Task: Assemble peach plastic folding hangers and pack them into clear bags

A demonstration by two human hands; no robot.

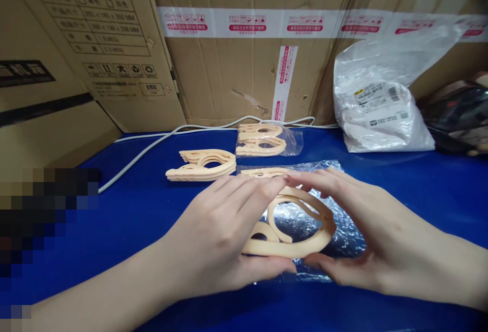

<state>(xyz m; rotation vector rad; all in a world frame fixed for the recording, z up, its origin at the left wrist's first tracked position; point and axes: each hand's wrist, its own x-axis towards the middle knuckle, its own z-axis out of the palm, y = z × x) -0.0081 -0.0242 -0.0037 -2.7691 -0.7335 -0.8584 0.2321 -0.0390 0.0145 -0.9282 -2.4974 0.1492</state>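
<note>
A cream plastic folding hanger (328, 233), folded into a loop, is held between my two hands above the blue surface. My left hand (221, 225) grips its left part, thumb along the lower edge and fingers over the top. My right hand (362, 220) pinches the rounded right end, thumb below and fingers above. Under the hanger lies a crinkled clear plastic bag (348, 243). Behind my fingers another cream piece (263, 172) shows only in part. Left of it rests a stack of similar folded hangers (206, 169).
Farther back, more folded hangers (263, 146) lie in clear plastic. A white cable (152, 146) runs along the back. Cardboard boxes (229, 72) wall the rear and left. At the back right stand a white plastic parcel bag (381, 103) and a dark object (457, 113).
</note>
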